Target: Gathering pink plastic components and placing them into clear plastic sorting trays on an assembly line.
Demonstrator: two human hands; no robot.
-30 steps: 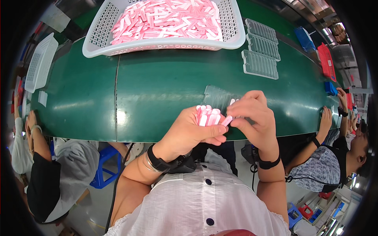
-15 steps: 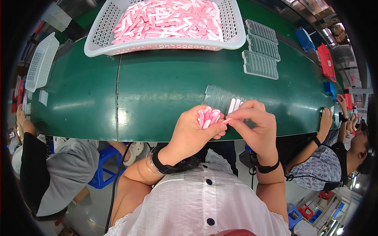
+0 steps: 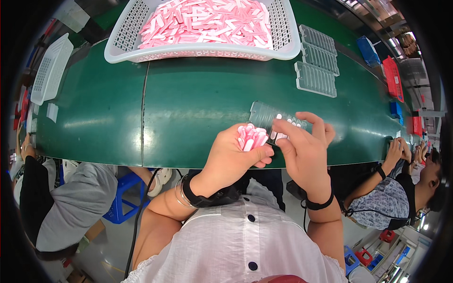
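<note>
My left hand [image 3: 238, 148] is closed around a bunch of small pink-and-white strips [image 3: 252, 137] with rounded ends, which stick up out of its grip. Just to its right lies a clear ribbed plastic tray [image 3: 258, 112] near the table's front edge, with several strips side by side in its slots. My right hand [image 3: 306, 146] reaches over the tray's right part, fingers apart, the index fingertip at a white strip [image 3: 273, 135] in the tray. Nothing shows between its thumb and index finger. The hand hides part of the tray.
A large white basket [image 3: 203, 55] heaped with pink and white strips stands at the far side of the green table [image 3: 188, 94]. Clear ribbed trays [image 3: 316, 79] lie to its right. Another white basket [image 3: 49, 70] sits at far left. Co-workers sit on both sides.
My right hand has let go of the pink strip it was pinching beside my left hand, and its fingers have spread over the tray. One more strip shows in the tray.
</note>
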